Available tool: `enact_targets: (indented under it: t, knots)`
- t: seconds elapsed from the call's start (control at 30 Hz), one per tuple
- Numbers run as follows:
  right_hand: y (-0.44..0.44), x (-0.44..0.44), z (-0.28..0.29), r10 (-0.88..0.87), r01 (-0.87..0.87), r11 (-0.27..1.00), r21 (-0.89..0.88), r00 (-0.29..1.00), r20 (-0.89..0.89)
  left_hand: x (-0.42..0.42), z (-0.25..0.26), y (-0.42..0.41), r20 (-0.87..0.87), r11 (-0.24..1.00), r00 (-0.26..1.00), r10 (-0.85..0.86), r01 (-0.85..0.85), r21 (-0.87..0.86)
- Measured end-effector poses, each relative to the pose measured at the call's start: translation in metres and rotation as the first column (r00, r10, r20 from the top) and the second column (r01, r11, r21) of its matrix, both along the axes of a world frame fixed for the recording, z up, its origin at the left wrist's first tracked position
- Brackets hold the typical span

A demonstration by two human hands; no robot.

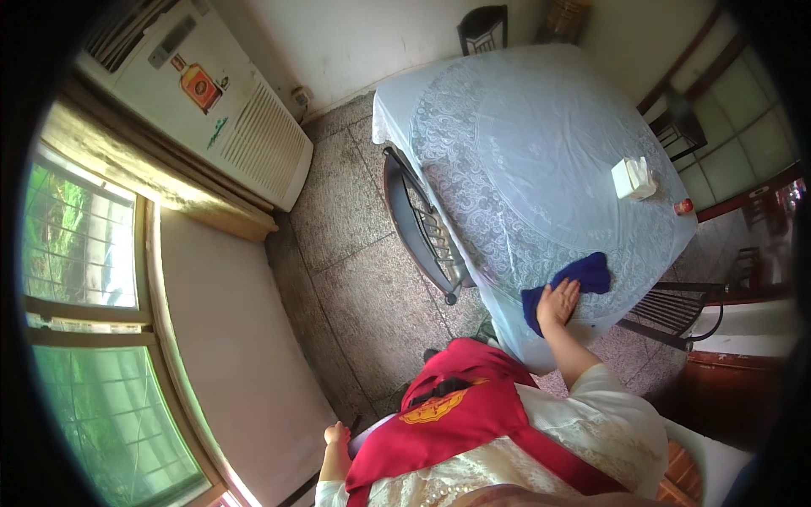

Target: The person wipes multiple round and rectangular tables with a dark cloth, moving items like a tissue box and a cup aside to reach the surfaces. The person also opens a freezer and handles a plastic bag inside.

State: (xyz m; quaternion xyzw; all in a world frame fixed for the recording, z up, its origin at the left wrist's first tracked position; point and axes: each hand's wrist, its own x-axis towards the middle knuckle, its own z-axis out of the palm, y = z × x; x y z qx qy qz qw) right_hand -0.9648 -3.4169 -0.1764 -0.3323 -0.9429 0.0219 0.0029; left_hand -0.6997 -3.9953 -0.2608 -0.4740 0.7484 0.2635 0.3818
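Observation:
My right hand (558, 303) lies flat on a dark blue cloth (586, 272), pressing it against the near corner of the table. The cloth is bunched and spreads out past my fingers on both sides. Under it is a square table covered by a pale, translucent lace-patterned tablecloth (526, 152). My left hand (338, 433) hangs low by my left side, near the wall, with its fingers curled. Whether it holds anything is too small to make out.
A white tissue box (630, 179) and a small red-lidded jar (683, 206) stand near the table's right edge. Dark metal-framed chairs flank it, one on the left (418, 222), another on the right (675, 310). A floor-standing air conditioner (209, 108) is by the window (89, 234).

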Motion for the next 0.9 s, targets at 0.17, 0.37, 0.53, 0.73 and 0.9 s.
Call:
enact_targets:
  t: [0.17,0.37,0.53,0.73,0.9]
  knots:
    - [-0.063,-0.107,-0.009,0.206,-0.210,0.977,-0.025,0.972,-0.115,-0.111,0.016,0.015,-0.142,0.808,0.871,0.471,-0.361,0.466]
    - [-0.135,-0.264,-0.006,0.283,-0.305,0.945,-0.115,0.943,-0.177,-0.308,0.045,0.053,-0.447,0.915,0.890,0.094,0.100,0.391]
    - [-0.168,-0.342,-0.007,0.428,-0.495,0.847,-0.193,0.852,-0.302,-0.426,0.074,0.039,-0.329,0.857,0.932,-0.150,0.289,0.427]
    - [-0.067,-0.288,-0.005,0.245,-0.272,0.956,-0.113,0.946,-0.211,-0.512,0.075,0.014,-0.229,0.936,0.945,-0.232,0.281,0.211]
    - [0.076,-0.218,-0.004,-0.205,0.205,0.962,0.180,0.979,-0.022,-0.530,0.061,-0.028,-0.193,0.803,0.892,-0.410,0.453,0.388]
